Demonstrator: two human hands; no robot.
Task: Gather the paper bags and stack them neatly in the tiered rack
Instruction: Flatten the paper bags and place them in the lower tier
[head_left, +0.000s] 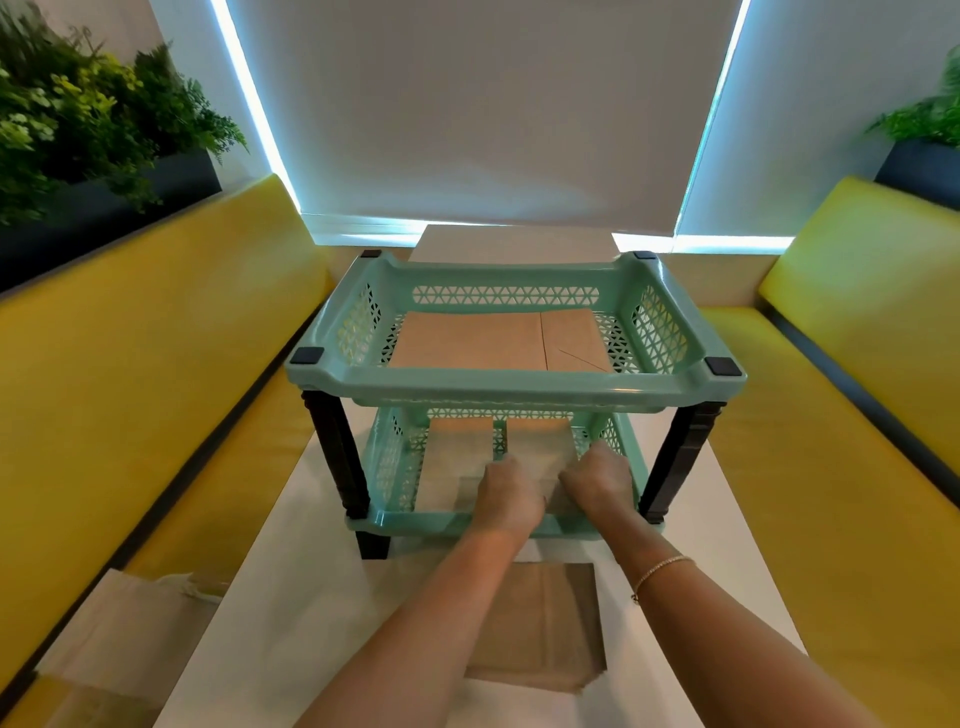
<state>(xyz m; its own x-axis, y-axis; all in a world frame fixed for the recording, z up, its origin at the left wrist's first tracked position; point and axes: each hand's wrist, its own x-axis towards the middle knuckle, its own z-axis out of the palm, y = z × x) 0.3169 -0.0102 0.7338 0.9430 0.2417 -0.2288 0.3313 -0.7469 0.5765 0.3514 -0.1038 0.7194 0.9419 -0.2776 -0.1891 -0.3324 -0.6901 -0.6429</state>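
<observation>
both hands (553, 488) on bag (537, 447), lower tier

We find no readable text, labels, brands, numbers or signs anywhere in the frame.
</observation>
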